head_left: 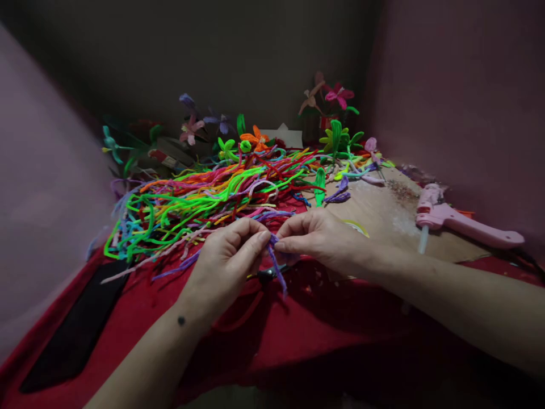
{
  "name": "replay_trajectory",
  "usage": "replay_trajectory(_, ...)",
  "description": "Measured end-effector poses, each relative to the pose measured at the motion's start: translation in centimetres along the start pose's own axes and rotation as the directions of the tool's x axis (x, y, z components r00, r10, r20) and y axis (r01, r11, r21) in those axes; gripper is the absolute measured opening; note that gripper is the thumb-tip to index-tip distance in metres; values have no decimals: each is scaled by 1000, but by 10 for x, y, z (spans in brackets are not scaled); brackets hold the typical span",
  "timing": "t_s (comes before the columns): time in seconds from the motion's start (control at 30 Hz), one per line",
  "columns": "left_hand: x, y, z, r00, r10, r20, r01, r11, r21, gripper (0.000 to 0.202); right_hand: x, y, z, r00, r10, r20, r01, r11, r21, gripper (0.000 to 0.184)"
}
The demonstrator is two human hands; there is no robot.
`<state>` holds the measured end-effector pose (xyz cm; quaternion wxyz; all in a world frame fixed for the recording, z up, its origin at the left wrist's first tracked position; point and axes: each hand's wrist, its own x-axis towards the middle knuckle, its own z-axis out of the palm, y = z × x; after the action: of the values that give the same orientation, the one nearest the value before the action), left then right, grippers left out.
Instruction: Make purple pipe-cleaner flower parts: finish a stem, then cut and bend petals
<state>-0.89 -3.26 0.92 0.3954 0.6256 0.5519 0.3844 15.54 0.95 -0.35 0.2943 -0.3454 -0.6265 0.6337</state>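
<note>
Between my fingertips is a purple pipe cleaner [279,275], with one end hanging down below the pinch. My left hand [238,247] is closed on it, thumb against the bent forefinger. From the other side my right hand [321,238] pinches the same piece, and the two hands almost touch. The part inside the fingers is hidden. Under my hands, partly covered, lies a pair of scissors [268,275] on the red cloth [272,335]. Just beyond the hands spreads a large heap of colourful pipe cleaners [213,193].
On the right a pink glue gun [460,218] rests by a cardboard sheet [374,204]. A flat black object [76,329] lies at the left. Pipe-cleaner flowers, among them an orange flower [255,138] and a pink flower [339,95], stand along the back wall. A tape roll [356,227] is partly hidden.
</note>
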Motion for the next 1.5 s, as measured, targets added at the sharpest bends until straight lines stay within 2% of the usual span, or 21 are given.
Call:
replay_trajectory(0.07, 0, -1, 1, 997, 65, -48, -61, 995, 85, 15, 1, 2, 2, 997, 60, 40, -66, 984, 166, 5)
replay_trajectory(0.17, -1, -2, 3, 983, 156, -93, -130, 962, 241, 13, 2, 4, 2, 989, 108, 100, -131, 955, 267, 6)
replay_trajectory(0.3, -2, -4, 7, 959, 251, -132, -183, 903, 389, 13, 3, 4, 1, 977, 132, 168, -175, 947, 270, 17)
replay_trajectory(0.43, -2, -8, 10, 923, 356, -148, -240, 831, 502, 13, 2, 5, 2, 974, 146, 174, -188, 949, 255, 21)
replay_trajectory(0.6, 2, -11, 8, 891, 439, -116, -309, 774, 553, 13, 1, 5, 2, 973, 103, 204, -153, 957, 246, 27)
replay_trajectory(0.7, 2, -11, 8, 890, 444, -103, -326, 778, 536, 13, 1, 5, 3, 974, 79, 213, -133, 958, 253, 19)
replay_trajectory(0.87, 2, -8, 9, 919, 370, -133, -281, 855, 436, 11, 3, 8, 5, 973, 70, 219, -137, 942, 306, 15)
replay_trajectory(0.93, 3, -6, 9, 947, 281, -159, -220, 922, 318, 11, 4, 11, 4, 972, 43, 229, -118, 939, 324, 19)
replay_trajectory(1.0, 5, -6, 9, 974, 146, -171, -124, 983, 133, 14, 6, 14, 3, 979, 2, 204, -74, 937, 342, 22)
replay_trajectory(1.07, 7, -7, 8, 991, 2, -130, -9, 999, -50, 19, 6, 16, 1, 992, -27, 120, -14, 943, 332, 23)
replay_trajectory(1.17, 9, -10, 6, 990, -143, 6, 141, 964, -226, 20, 7, 17, -1, 999, -31, -15, 34, 965, 259, 23)
replay_trajectory(1.23, 9, -12, 6, 981, -181, 68, 193, 933, -303, 20, 7, 17, -1, 998, -49, -48, 59, 967, 248, 23)
replay_trajectory(1.3, 9, -12, 5, 978, -192, 83, 208, 915, -346, 21, 6, 17, 1, 995, -85, -60, 98, 957, 274, 24)
replay_trajectory(1.4, 8, -8, 7, 980, -188, 57, 196, 915, -353, 17, 6, 16, 3, 992, -104, -69, 121, 933, 339, 25)
replay_trajectory(1.5, 6, -4, 9, 987, -160, 16, 158, 944, -291, 15, 6, 16, 4, 996, -75, -55, 91, 902, 423, 24)
